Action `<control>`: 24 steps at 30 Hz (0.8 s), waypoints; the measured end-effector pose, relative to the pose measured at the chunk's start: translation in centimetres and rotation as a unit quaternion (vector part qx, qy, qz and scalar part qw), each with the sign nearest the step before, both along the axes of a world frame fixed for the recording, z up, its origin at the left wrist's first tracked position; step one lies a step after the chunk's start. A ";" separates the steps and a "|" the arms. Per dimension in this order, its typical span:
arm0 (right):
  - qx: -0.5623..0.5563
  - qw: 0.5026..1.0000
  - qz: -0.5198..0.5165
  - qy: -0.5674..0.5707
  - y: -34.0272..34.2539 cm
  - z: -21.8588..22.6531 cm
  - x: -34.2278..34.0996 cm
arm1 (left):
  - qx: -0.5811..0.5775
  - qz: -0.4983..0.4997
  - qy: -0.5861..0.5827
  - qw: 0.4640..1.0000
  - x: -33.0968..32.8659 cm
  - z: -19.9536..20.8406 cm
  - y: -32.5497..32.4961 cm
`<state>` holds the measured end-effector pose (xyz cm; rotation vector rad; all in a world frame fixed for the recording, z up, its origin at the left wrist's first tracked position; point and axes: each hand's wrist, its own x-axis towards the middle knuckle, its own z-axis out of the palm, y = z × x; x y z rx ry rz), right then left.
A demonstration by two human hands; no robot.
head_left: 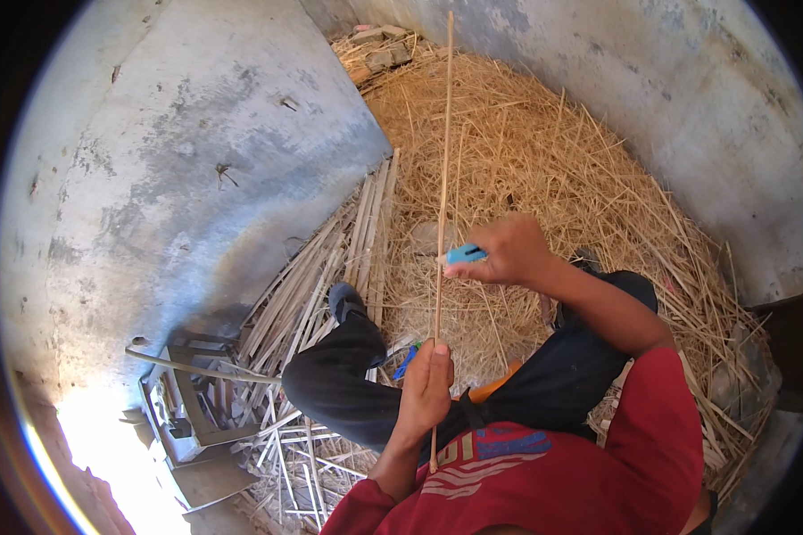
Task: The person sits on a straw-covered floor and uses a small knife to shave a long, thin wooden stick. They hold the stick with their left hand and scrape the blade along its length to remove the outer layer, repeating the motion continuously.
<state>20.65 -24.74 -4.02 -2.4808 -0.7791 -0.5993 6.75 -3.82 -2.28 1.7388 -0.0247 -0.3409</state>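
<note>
A long, thin bamboo strip (445, 160) stands nearly upright in front of me, running from my lap up toward the far straw. My left hand (426, 385) is closed around its lower part, close to my shirt. Higher up, my right hand (509, 250) grips a blue box cutter (466, 254) with a dark slot along its handle. The cutter's front end meets the strip or lies right beside it; its blade is too small to make out.
Straw and shavings (526, 143) cover the floor ahead. Bundled bamboo strips (330, 250) lie to the left by a grey wall panel (214, 143). A wooden frame (192, 401) stands at the lower left, with a pole (201, 367) across it. Bricks (384, 55) lie at the far end.
</note>
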 end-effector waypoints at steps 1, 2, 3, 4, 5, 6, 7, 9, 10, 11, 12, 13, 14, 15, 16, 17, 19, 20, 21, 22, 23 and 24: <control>0.003 1.000 -0.006 0.002 -0.1 -0.1 0.0 | 0.010 -0.001 -0.004 1.000 0.0 0.1 0.0; 0.004 1.000 0.007 0.000 0.0 0.2 -0.2 | 0.020 0.000 -0.005 1.000 0.0 0.0 0.0; 0.004 1.000 0.021 -0.001 0.1 0.3 -0.5 | 0.031 0.000 -0.006 0.999 0.0 0.0 0.0; -0.004 0.999 0.032 -0.004 0.4 0.2 -0.8 | 0.042 0.000 -0.007 0.999 0.1 -0.1 0.0; -0.010 0.999 0.043 -0.006 0.8 0.0 -1.4 | 0.046 0.005 -0.022 0.999 0.1 -0.2 0.0; -0.017 0.998 0.054 -0.007 1.1 -0.2 -1.6 | 0.050 0.010 -0.037 0.998 0.0 -0.3 -0.1; -0.011 0.999 0.042 -0.025 0.8 -0.1 -1.0 | 0.054 0.015 -0.052 0.997 0.0 -0.4 -0.1; -0.002 0.998 0.015 -0.058 -0.1 0.2 0.6 | 0.086 0.008 -0.061 0.994 0.1 -0.2 -0.2; -0.001 0.999 0.005 -0.045 0.0 -0.1 0.4 | 0.102 0.004 -0.065 0.993 0.1 -0.1 -0.3; 0.000 0.999 -0.003 -0.036 0.3 -0.5 0.2 | 0.108 0.004 -0.062 0.992 0.2 -0.1 -0.2; 0.001 1.000 -0.011 -0.027 0.6 -0.6 -0.1 | 0.113 0.003 -0.059 0.992 0.2 0.0 -0.1; -0.003 1.000 0.006 -0.030 0.8 -0.6 -0.5 | 0.119 0.002 -0.056 0.991 0.2 0.0 0.0; -0.006 0.999 0.024 -0.031 1.1 -0.5 -1.1 | 0.126 0.000 -0.059 0.990 0.1 0.0 0.0; -0.008 0.999 0.043 -0.032 1.3 -0.5 -1.3 | 0.134 -0.002 -0.062 0.989 -0.1 0.2 -0.1; -0.014 0.998 0.036 -0.054 0.9 -0.4 -0.4 | 0.141 -0.004 -0.064 0.988 -0.2 0.3 -0.2; -0.019 0.997 0.030 -0.073 0.1 -0.4 0.7 | 0.136 -0.001 -0.053 0.989 -0.5 0.5 -0.2; -0.016 0.994 0.026 -0.107 -0.4 -0.7 1.5 | 0.122 0.003 -0.036 0.992 -0.5 0.6 -0.5; -0.008 0.992 0.030 -0.124 -0.3 -0.9 1.9 | 0.134 -0.001 -0.050 0.990 -0.5 0.6 -0.6; 0.000 0.990 0.034 -0.140 -0.3 -1.2 2.3 | 0.146 -0.005 -0.064 0.987 -0.6 0.5 -0.6; -0.018 0.991 0.020 -0.128 -0.8 -1.3 3.0 | 0.158 -0.009 -0.078 0.984 -0.7 0.4 -0.5; -0.034 0.993 0.005 -0.113 -1.6 -1.7 3.9 | 0.159 -0.013 -0.085 0.984 -0.7 0.3 -0.4; -0.051 0.994 -0.011 -0.096 -2.2 -2.1 4.4 | 0.159 -0.019 -0.092 0.983 -0.7 0.0 -0.1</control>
